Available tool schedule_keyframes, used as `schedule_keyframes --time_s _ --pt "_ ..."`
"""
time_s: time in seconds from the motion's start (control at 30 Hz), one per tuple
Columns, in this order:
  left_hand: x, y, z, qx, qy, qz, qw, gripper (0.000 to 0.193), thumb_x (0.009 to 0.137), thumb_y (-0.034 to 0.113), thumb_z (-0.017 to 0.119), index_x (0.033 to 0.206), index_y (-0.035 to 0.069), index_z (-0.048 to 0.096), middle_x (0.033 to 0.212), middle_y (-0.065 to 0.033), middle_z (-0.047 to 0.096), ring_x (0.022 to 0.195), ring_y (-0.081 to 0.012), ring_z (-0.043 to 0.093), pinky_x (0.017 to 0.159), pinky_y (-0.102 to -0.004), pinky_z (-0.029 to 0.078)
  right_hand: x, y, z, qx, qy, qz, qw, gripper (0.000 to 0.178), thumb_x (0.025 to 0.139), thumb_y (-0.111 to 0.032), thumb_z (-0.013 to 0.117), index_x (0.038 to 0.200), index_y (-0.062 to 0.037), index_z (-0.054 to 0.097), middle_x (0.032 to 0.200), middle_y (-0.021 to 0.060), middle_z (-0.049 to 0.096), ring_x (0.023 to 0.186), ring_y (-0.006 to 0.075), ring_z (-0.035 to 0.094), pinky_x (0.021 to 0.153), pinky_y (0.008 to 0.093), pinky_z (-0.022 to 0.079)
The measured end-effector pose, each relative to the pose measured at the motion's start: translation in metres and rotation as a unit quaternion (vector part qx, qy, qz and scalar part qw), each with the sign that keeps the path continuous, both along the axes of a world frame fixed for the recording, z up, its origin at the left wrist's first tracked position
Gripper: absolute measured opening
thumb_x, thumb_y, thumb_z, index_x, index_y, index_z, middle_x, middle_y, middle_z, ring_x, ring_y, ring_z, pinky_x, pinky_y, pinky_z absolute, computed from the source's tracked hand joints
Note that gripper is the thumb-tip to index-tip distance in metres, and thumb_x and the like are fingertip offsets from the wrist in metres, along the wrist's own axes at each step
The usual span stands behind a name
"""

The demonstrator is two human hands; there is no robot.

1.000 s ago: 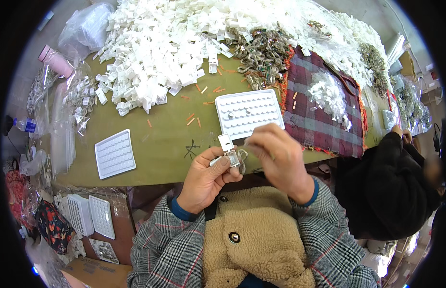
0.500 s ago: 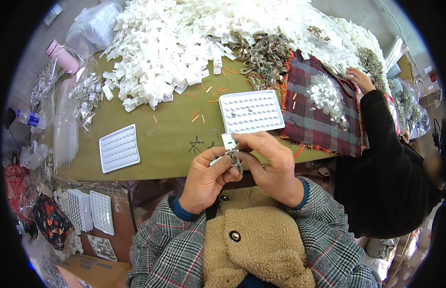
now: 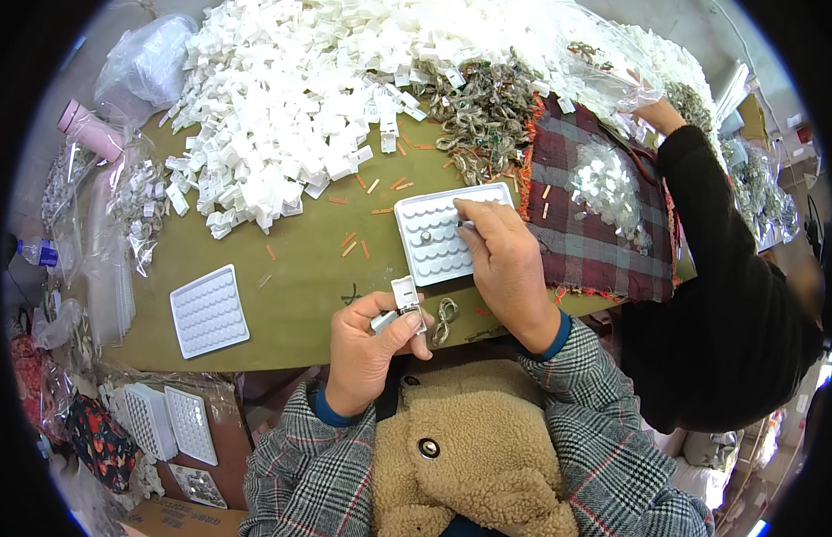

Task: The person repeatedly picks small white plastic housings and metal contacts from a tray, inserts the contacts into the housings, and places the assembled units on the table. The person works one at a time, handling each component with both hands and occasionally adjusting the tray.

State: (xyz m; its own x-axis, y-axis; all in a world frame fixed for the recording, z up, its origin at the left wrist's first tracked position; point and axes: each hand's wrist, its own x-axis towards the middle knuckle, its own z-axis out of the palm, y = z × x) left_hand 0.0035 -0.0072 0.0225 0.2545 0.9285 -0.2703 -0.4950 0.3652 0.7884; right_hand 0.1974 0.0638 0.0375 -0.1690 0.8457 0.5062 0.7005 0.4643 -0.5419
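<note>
- L hand (image 3: 366, 353): fingers closed on a small white casing (image 3: 410, 315), which was held over the table's near edge w/ its lid swung up.
- R hand (image 3: 514, 268): thumb & index bent down over a white tray (image 3: 425, 268), tips slightly parted; whether anything was gripped btwn them couldn't be told, view too small.
- A small round piece (image 3: 426, 237) was seated in the tray, left of the R fingers.
- A coiled cable (image 3: 443, 322) was seen just right of the casing, at the table edge, btwn the hands.
- Table (image 3: 299, 268) (green top): a 2nd white tray (image 3: 210, 313) was set off to the left; orange strips (image 3: 349, 239) were scattered mid-table.
- Far side: a big heap of white casings (image 3: 273, 116), w/ a pile of coiled cables (image 3: 487, 107) next to it.
- Right: plaid cloth (image 3: 572, 246) was spread, topped w/ clear bits (image 3: 608, 188); a co-worker's black sleeve (image 3: 716, 206) was stretched past it.
</note>
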Motion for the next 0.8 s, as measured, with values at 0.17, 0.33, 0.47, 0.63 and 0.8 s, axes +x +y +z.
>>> schedule_keyframes --time_s 0.17,0.33,0.47,0.63,0.8 --pt "0.001 0.0 -0.002 -0.007 0.001 0.014 1.0 0.018 0.094 0.004 0.064 0.109 -0.006 0.063 0.095 -0.0167 0.069 0.066 -0.0155 0.066 0.063 -0.0341 0.062 0.0 -0.001 -0.008 -0.02 -0.005 0.008 1.0 0.033 0.079 0.008 0.067 0.111 0.0007 0.064 0.094 0.0156 0.063 0.082 0.0315 0.062 0.074 0.0385 0.05" --pt "-0.001 0.0 -0.006 0.0 -0.015 0.013 1.0 0.018 0.095 0.005 0.063 0.11 -0.005 0.062 0.095 -0.0166 0.069 0.066 -0.0152 0.066 0.064 -0.0346 0.063 0.009 -0.005 -0.007 -0.067 0.012 0.029 0.997 0.034 0.079 0.01 0.066 0.112 0.0005 0.064 0.089 0.0146 0.062 0.079 0.0295 0.063 0.072 0.0363 0.05" --pt "-0.002 0.001 -0.005 0.001 -0.024 0.013 1.0 0.019 0.095 0.005 0.063 0.111 -0.005 0.062 0.095 -0.0166 0.069 0.067 -0.0146 0.066 0.064 -0.0345 0.063 0.013 -0.006 -0.004 -0.009 -0.017 0.061 0.998 0.034 0.08 0.011 0.066 0.112 0.001 0.065 0.089 0.0143 0.064 0.081 0.0284 0.064 0.073 0.0341 0.052" --pt "-0.002 0.0 -0.003 -0.015 -0.036 0.018 0.999 0.021 0.095 0.005 0.06 0.113 -0.005 0.062 0.095 -0.0165 0.07 0.065 -0.0131 0.064 0.063 -0.0337 0.062 0.013 -0.013 0.004 -0.057 0.088 0.0 0.994 0.031 0.081 0.01 0.066 0.111 0.0018 0.066 0.093 0.0154 0.066 0.082 0.0276 0.066 0.074 0.0324 0.052" --pt "-0.002 -0.002 0.0 -0.021 -0.066 0.022 0.997 0.022 0.097 0.006 0.057 0.116 -0.006 0.061 0.097 -0.0161 0.069 0.069 -0.012 0.064 0.067 -0.0324 0.063 0.003 -0.011 0.008 -0.047 -0.015 0.04 0.998 0.028 0.08 0.008 0.068 0.106 0.0011 0.067 0.092 0.015 0.067 0.084 0.0283 0.066 0.074 0.0352 0.052"
